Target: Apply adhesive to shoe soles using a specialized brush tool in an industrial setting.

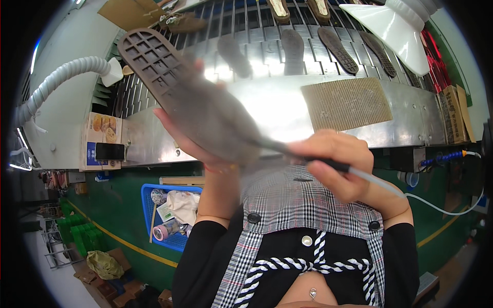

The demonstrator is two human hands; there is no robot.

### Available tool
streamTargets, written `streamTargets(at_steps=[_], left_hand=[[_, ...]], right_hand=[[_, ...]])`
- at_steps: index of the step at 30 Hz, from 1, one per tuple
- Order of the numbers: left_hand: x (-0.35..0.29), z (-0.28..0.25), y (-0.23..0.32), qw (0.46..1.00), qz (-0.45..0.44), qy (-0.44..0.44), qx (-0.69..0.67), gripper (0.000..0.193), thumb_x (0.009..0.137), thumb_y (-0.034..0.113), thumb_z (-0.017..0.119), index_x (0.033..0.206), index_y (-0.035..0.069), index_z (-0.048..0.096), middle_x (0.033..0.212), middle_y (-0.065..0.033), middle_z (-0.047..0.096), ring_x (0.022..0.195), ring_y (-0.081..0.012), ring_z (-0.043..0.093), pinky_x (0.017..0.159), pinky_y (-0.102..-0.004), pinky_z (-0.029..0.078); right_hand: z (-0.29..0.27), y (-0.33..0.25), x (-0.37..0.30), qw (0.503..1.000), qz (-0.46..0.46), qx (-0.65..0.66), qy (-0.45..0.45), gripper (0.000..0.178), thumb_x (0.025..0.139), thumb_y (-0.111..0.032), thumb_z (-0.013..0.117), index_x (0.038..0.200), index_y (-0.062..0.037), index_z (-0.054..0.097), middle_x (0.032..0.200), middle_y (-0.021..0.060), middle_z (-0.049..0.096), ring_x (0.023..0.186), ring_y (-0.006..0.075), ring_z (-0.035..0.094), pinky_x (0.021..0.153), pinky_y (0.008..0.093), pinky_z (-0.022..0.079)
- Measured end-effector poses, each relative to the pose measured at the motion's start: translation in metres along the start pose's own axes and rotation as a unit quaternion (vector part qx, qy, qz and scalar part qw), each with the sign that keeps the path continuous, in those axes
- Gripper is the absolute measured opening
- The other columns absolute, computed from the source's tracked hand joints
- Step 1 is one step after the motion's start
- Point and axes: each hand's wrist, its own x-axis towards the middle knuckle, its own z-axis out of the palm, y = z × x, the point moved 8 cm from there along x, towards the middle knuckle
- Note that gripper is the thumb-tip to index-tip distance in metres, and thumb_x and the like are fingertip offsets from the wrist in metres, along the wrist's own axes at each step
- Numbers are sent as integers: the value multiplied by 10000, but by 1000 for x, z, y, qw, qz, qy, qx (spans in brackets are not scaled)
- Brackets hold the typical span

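Observation:
My left hand (181, 134) is closed around a dark brown shoe sole (154, 64), held up at a slant before my chest. Its grid-patterned end is sharp at the upper left, while the lower part is smeared by motion. In my right hand (341, 156) is a thin black brush handle (328, 165), gripped with the fingers wrapped round it. A pale flexible tube (385, 190) runs from the handle's back end off to the right. The brush's tip meets the sole's near end, but blur hides the bristles and the exact contact.
More soles (337, 50) lie on the slatted metal conveyor (257, 36) ahead. Ribbed cardboard (346, 104) covers part of the steel ledge. White hoods hang left (110, 72) and right (393, 31). A phone (110, 151) rests at left; a blue basket (148, 215) sits below.

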Motion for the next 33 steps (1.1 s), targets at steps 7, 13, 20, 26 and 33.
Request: streamTargets(at_steps=[7, 13, 20, 26, 33], left_hand=[[1, -14, 5, 994, -15, 107, 26, 606, 1036, 546, 321, 1499, 168, 421, 1435, -262, 456, 1075, -419, 610, 892, -464, 583], [-9, -27, -17, 982, -137, 86, -100, 584, 1045, 434, 397, 1461, 25, 432, 1411, -279, 449, 1116, -398, 571, 935, -442, 557], [-22, -26, -42, 951, -217, 132, -177, 520, 1032, 328, 491, 1434, -1, 462, 1434, -315, 394, 1250, -408, 472, 1042, -454, 483], [-37, -18, -57, 904, -309, 209, -207, 550, 1048, 372, 479, 1455, 6, 424, 1465, -309, 373, 1351, -415, 387, 1052, -495, 483], [-44, -6, -57, 886, -341, 229, -215, 571, 1043, 408, 476, 1439, -2, 447, 1437, -338, 393, 1388, -433, 352, 1015, -526, 513]], right_hand=[[2, -5, 1, 999, -47, 2, -9, 309, 823, -45, 698, 1124, 25, 712, 926, 152, 737, 738, 256, 697, 650, 335, 527], [16, -12, 0, 991, -69, 47, -107, 311, 783, -25, 675, 1085, 24, 731, 965, 173, 722, 811, 286, 703, 698, 352, 550], [9, -9, 6, 983, -89, 55, -153, 312, 727, -63, 701, 1029, -29, 771, 921, 156, 713, 762, 269, 688, 642, 336, 531], [-5, 1, 15, 986, -71, -12, -149, 263, 730, -125, 712, 973, -61, 793, 927, 156, 713, 736, 267, 684, 629, 336, 528], [-16, 6, 21, 991, -47, -46, -117, 207, 808, -217, 693, 927, -91, 805, 867, 141, 719, 724, 260, 691, 635, 342, 535]])
